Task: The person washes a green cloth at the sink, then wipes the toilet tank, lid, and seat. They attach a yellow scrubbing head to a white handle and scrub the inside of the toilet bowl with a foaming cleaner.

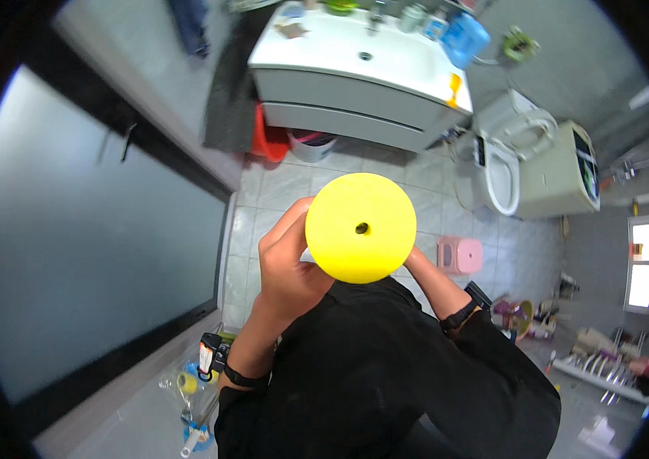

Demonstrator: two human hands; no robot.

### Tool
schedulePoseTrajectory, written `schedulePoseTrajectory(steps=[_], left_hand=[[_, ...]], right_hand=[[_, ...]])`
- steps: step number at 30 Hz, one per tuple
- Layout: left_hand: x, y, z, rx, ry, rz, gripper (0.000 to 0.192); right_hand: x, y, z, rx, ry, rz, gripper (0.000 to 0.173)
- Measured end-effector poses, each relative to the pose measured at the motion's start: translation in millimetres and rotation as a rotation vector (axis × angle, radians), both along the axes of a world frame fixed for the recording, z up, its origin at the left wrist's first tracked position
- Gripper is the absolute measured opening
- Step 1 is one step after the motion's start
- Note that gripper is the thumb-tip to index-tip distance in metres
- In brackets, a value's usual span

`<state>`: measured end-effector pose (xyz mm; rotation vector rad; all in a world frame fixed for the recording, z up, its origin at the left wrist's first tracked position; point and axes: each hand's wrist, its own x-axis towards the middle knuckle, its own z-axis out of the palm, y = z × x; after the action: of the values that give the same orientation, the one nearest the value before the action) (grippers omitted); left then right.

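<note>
A bright yellow round piece [336,229] with a small dark hole in its middle faces up close to the camera. It may be the end of a foam roller, but its depth is not visible. My left hand [291,264] grips it from the left, with the thumb beneath and the fingers along its edge. Only the heel of my right hand [411,258] shows at the lower right rim of the yellow piece. The fingers of that hand are hidden behind it, so their hold cannot be made out.
A white washbasin [324,43] on a grey cabinet stands ahead, with a red bucket [270,140] and white bucket [312,150] underneath. To the right are a toilet [502,178], washing machine [556,178] and pink stool [461,255]. A frosted door [95,241] borders the left.
</note>
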<state>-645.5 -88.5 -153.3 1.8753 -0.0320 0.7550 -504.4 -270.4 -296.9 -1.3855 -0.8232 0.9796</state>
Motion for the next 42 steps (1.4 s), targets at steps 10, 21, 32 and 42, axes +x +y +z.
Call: schedulePoseTrajectory(steps=[10,21,32,42], left_hand=[[161.6,-193.8,9.5,0.041,-0.167,-0.352,0.035],[290.5,-371.2,59.9,-0.075,-0.271,-0.82,0.039],[510.2,-466.1,33.6,0.085,-0.349,-1.328,0.052],[680.3,-564.3,-76.0,-0.55,0.661,-1.16,0.03]], right_hand=[[77.7,-217.1,8.1,-0.011,-0.062,-0.401,0.041],[156.4,-395.1,52.6,-0.054,-0.521,-0.826,0.038],[282.5,-499.2,28.5,-0.124,-0.504,-1.143,0.042],[289.6,-590.8,30.8,-0.731,0.217,-1.087,0.059]])
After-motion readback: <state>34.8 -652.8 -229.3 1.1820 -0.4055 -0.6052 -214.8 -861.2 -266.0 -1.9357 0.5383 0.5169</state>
